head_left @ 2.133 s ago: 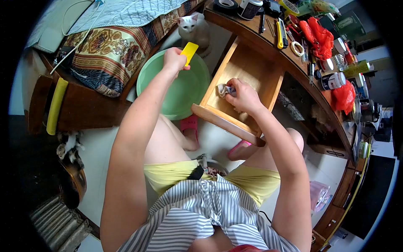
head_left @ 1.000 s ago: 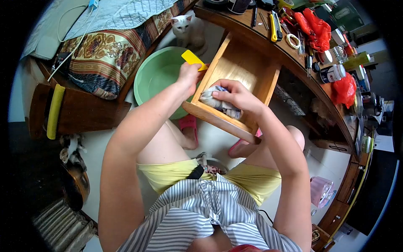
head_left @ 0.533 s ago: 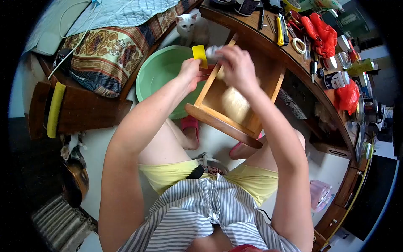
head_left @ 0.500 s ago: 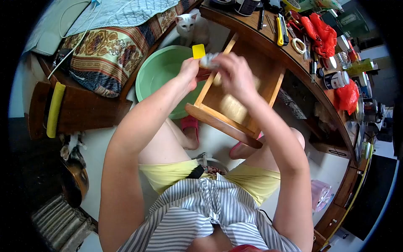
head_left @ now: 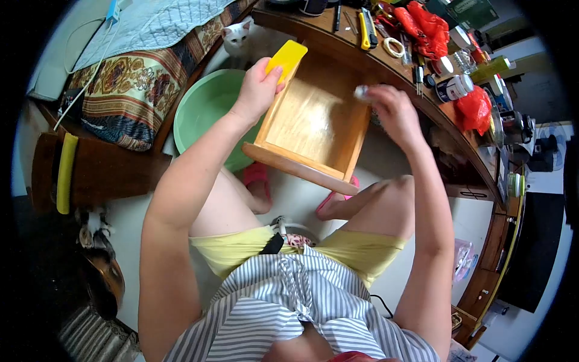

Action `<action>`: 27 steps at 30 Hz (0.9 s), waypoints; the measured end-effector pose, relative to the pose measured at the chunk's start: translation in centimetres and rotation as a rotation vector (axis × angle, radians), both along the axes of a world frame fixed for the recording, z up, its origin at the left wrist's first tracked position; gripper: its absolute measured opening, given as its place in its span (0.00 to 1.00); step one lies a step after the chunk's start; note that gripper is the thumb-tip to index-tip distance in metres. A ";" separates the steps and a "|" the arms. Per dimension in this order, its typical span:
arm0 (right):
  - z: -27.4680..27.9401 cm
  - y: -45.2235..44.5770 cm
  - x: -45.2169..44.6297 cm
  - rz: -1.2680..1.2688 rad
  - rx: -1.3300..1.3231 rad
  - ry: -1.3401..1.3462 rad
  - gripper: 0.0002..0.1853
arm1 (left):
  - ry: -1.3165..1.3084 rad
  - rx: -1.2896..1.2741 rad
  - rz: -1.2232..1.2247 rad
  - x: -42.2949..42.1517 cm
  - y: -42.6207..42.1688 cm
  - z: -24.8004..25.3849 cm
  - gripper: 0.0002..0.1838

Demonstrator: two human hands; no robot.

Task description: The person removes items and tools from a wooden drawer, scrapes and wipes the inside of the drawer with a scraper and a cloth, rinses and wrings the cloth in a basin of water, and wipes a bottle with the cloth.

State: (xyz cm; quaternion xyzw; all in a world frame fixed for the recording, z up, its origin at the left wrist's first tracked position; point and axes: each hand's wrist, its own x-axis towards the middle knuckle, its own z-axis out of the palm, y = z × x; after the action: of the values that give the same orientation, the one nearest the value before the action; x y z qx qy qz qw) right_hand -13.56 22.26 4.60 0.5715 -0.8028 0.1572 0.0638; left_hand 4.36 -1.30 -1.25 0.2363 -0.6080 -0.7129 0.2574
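Observation:
My left hand (head_left: pixel 259 90) is closed on a flat, bright yellow rectangular piece (head_left: pixel 286 61), held up over the left edge of the pulled-out wooden drawer (head_left: pixel 304 114). My right hand (head_left: pixel 395 111) is by the drawer's right side. Its fingers pinch a small whitish thing (head_left: pixel 361 92), blurred, so I cannot make out its kind. Bare wood shows across the drawer's bottom, with light shining off it.
A green basin (head_left: pixel 193 114) stands on the floor left of the drawer, a white cat (head_left: pixel 236 41) behind it. The desk (head_left: pixel 386 63) carries a yellow utility knife (head_left: pixel 367 29), a roll of tape (head_left: pixel 394 47), red plastic bags (head_left: pixel 425 27) and jars. Another cat (head_left: pixel 93 232) is at left.
My hands were close together over the drawer's left side. The right hand has moved away to the right with the whitish thing. More of the yellow piece shows now. The view has shifted.

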 end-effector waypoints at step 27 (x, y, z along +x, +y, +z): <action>1.1 -5.5 8.2 0.035 -0.389 -0.001 0.06 | 0.351 0.600 -0.370 -0.8 3.1 2.5 0.24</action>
State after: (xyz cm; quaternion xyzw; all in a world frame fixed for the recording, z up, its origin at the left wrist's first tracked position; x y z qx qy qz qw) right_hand -5.38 16.80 5.72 0.5624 -0.7472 0.3107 0.1701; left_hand 3.56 1.84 1.29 0.0619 -0.3516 -0.9229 0.1441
